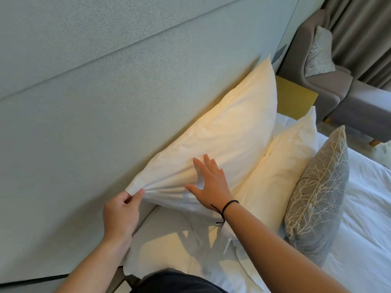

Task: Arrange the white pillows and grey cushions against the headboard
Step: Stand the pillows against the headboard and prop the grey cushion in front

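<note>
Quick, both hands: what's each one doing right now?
Left hand: pinching the corner of the back white pillow.
Right hand: open, fingers spread flat on that pillow.

Tall pale grey-green headboard (105, 92): matt woven cloth, fine grain. Large white pillow (222, 132): smooth creased cotton-like cloth, matt. Grey cushion with pale branch pattern (317, 191): coarse woven cloth. White bed sheet (364, 218): smooth, lightly wrinkled cloth.
</note>
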Demonstrator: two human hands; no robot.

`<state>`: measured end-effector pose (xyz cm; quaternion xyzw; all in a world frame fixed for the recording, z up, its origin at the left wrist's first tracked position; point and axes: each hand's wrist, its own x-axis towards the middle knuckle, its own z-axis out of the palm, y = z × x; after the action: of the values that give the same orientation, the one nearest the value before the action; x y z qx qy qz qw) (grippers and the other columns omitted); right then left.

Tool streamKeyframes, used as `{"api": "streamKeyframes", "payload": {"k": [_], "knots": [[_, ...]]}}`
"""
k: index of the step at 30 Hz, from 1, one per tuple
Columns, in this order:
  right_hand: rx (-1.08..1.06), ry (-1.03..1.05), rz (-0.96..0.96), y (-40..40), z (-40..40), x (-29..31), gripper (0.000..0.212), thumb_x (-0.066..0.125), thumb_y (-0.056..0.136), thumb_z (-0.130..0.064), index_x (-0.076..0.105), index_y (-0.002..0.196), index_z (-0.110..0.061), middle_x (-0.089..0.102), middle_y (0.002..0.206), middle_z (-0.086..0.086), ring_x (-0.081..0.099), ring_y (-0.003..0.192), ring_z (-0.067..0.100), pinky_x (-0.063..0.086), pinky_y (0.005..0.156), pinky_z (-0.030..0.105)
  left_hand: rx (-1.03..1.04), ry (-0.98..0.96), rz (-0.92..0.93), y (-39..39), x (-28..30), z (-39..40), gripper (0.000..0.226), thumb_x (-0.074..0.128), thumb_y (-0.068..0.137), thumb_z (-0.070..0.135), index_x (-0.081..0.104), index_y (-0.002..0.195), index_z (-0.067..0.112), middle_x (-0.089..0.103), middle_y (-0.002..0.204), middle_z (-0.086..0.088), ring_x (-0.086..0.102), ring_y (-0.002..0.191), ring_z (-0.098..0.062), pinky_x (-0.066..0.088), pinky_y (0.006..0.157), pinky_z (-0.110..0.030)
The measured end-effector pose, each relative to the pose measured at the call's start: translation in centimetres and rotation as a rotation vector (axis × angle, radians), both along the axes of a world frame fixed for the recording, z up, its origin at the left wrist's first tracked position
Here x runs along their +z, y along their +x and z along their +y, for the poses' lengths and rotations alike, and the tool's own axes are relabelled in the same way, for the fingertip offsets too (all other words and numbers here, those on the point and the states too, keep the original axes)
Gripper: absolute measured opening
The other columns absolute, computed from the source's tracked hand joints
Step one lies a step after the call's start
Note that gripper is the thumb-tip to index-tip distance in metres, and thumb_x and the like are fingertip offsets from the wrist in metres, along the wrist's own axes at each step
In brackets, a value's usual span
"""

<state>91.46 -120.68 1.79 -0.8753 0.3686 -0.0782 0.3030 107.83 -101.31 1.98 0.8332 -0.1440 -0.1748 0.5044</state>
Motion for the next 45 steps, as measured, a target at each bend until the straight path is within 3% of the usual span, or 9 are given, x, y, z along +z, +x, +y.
{"api": "streamKeyframes", "payload": {"k": [8, 15, 21, 26, 31, 35, 38, 40, 45], "knots": [[-0.141, 0.132, -0.01, -4.4, -1.4, -0.4, 0.081, 0.059, 0.085, -0.059, 0.013, 0.15, -0.046, -0.001, 0.164, -0.006, -0.001, 0.15, 0.017, 0.015, 0.121, 0.043, 0.042, 0.147, 0.243, -0.7, -0.6, -0.1, 0.051, 0.064, 0.083, 0.059, 0.062, 0.069, 0.01, 0.06, 0.053, -0.004, 0.052, 0.049, -0.022, 0.041, 0.05, -0.031], [-0.448, 0.142, 0.181, -12.7, -2.2, -3.3, 0.078, 0.054, 0.089, -0.057, 0.015, 0.153, -0.034, 0.012, 0.162, 0.008, 0.007, 0.149, 0.026, 0.017, 0.119, 0.048, -0.809, 0.492, 0.328, -7.2, -1.0, -4.4, 0.045, 0.055, 0.094, 0.047, 0.066, 0.071, 0.01, 0.073, 0.066, -0.004, 0.06, 0.051, -0.011, 0.044, 0.048, -0.025], [-0.576, 0.315, 0.155, -17.0, 0.5, -6.0, 0.077, 0.054, 0.089, -0.051, 0.014, 0.152, -0.031, -0.001, 0.164, 0.004, 0.0, 0.149, 0.021, 0.018, 0.12, 0.043, -0.995, 0.431, 0.194, -14.5, -2.1, -16.9, 0.027, 0.057, 0.089, 0.032, 0.058, 0.067, 0.017, 0.055, 0.062, -0.001, 0.052, 0.06, -0.015, 0.042, 0.061, -0.036], [-0.565, 0.38, 0.098, -17.7, 3.3, -7.1, 0.075, 0.052, 0.088, -0.058, 0.014, 0.15, -0.039, -0.007, 0.163, -0.001, -0.004, 0.15, 0.017, 0.016, 0.12, 0.037, -0.984, 0.683, 0.159, -18.7, -4.8, -22.9, 0.069, 0.053, 0.089, 0.054, 0.052, 0.133, 0.001, 0.057, 0.134, -0.014, 0.055, 0.121, -0.031, 0.045, 0.095, -0.032], [-0.669, 0.381, 0.029, -17.8, 4.2, -7.2, 0.074, 0.048, 0.086, -0.064, 0.018, 0.15, -0.041, -0.003, 0.163, 0.005, 0.004, 0.15, 0.017, 0.016, 0.119, 0.032, -0.838, 0.555, 0.212, -19.8, -5.8, -26.4, 0.06, 0.067, 0.081, 0.051, 0.065, 0.115, 0.003, 0.069, 0.113, -0.013, 0.066, 0.096, -0.03, 0.055, 0.089, -0.041], [-0.826, 0.417, -0.014, -17.2, 3.9, -7.3, 0.071, 0.045, 0.088, -0.065, 0.017, 0.15, -0.044, -0.002, 0.163, 0.01, 0.006, 0.149, 0.022, 0.02, 0.118, 0.035, -0.961, 0.634, 0.023, -20.5, -5.7, -29.6, 0.068, 0.052, 0.092, 0.058, 0.061, 0.122, -0.002, 0.063, 0.124, -0.016, 0.061, 0.11, -0.034, 0.048, 0.085, -0.035], [-0.862, 0.478, -0.012, -16.7, 3.4, -7.2, 0.074, 0.04, 0.087, -0.069, 0.007, 0.15, -0.048, -0.007, 0.163, 0.003, 0.005, 0.149, 0.021, 0.022, 0.117, 0.041, -1.024, 0.59, -0.207, -20.5, -5.3, -31.1, 0.049, 0.042, 0.1, 0.045, 0.068, 0.085, 0.006, 0.068, 0.09, -0.012, 0.064, 0.094, -0.033, 0.039, 0.07, -0.031], [-0.863, 0.504, -0.01, -16.3, 3.1, -7.1, 0.078, 0.039, 0.086, -0.07, 0.001, 0.15, -0.047, -0.012, 0.163, 0.003, 0.002, 0.149, 0.025, 0.019, 0.117, 0.045, -1.037, 0.463, -0.3, -20.4, -4.4, -30.5, 0.051, 0.042, 0.099, 0.036, 0.043, 0.051, 0.018, 0.045, 0.053, -0.001, 0.054, 0.06, -0.023, 0.035, 0.057, -0.034], [-0.876, 0.49, -0.054, -14.6, 3.1, -6.1, 0.103, 0.046, 0.068, -0.085, -0.01, 0.147, -0.049, -0.031, 0.157, 0.002, -0.019, 0.146, 0.03, 0.011, 0.118, 0.052, -1.037, 0.203, -0.419, -19.9, -1.5, -27.1, 0.055, 0.05, 0.097, 0.03, 0.022, 0.05, 0.019, 0.02, 0.044, 0.004, 0.026, 0.042, -0.014, 0.023, 0.045, -0.027]]}}
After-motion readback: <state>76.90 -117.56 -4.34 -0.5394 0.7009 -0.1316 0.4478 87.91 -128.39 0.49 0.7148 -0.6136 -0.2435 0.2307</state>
